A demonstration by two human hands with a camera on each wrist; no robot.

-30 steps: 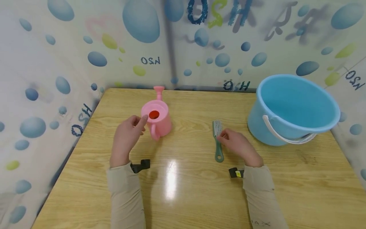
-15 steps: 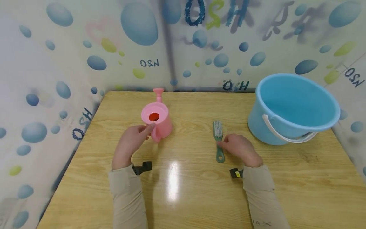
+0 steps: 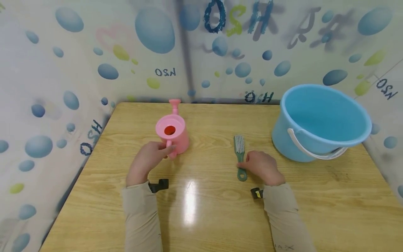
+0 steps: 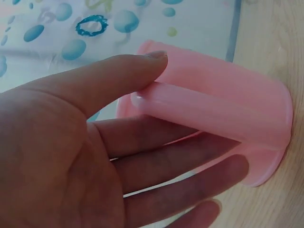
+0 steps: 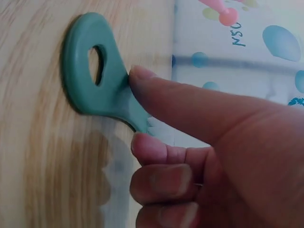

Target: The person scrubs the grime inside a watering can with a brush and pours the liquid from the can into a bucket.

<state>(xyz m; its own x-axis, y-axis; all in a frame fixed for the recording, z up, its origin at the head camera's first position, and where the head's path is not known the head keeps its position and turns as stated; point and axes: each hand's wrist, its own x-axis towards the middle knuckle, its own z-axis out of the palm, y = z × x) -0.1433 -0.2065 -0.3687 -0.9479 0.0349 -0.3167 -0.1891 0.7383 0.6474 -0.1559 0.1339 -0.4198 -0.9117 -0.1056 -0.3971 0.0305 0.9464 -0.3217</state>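
Note:
A pink watering can stands on the wooden table at left, its spout pointing to the far edge. My left hand is at its handle. In the left wrist view the thumb lies across the top of the handle, while fairly straight fingers reach behind it. To the right, a green brush lies with its pale bristles up. My right hand pinches its handle between thumb and index finger; the other fingers are curled. In the right wrist view this hand hides the bristle end.
A large light blue bucket stands at the back right, its white handle hanging down the front. Behind the table rises a wall covering with blue and green drops. Black camera mounts sit at both wrists.
My left hand has moved right and nearer to the watering can, with the thumb now over its handle. My right hand has slid down from the brush's bristles to its handle.

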